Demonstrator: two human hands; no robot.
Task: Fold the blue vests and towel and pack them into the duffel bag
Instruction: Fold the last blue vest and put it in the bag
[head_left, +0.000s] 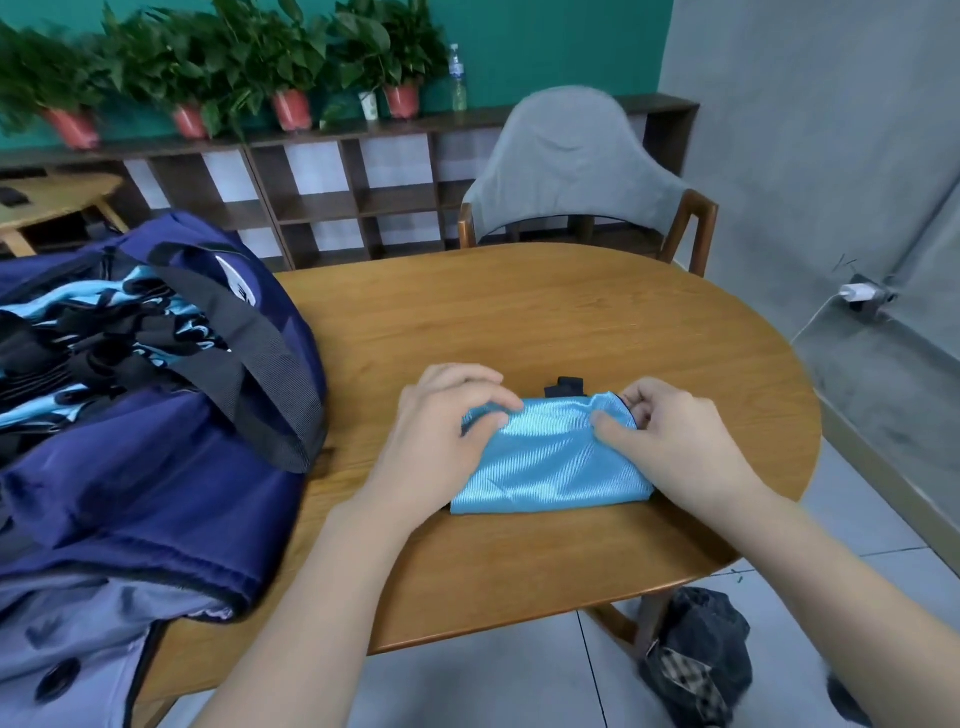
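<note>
Nearly done: blue vests (78, 332) already in bag (156, 467), last vest (550, 457) mid-desk, folded small, pinched by both hands' fingers (488, 410), unpacked.

Left: duffel bag (156, 415) blocks our table (519, 322) edge | far and right: bare wood, open passage | far: chair (576, 171).

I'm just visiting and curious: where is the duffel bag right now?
The duffel bag sits open at the left of the head view, on the table's left end, left of the vest both hands pinch.
</note>
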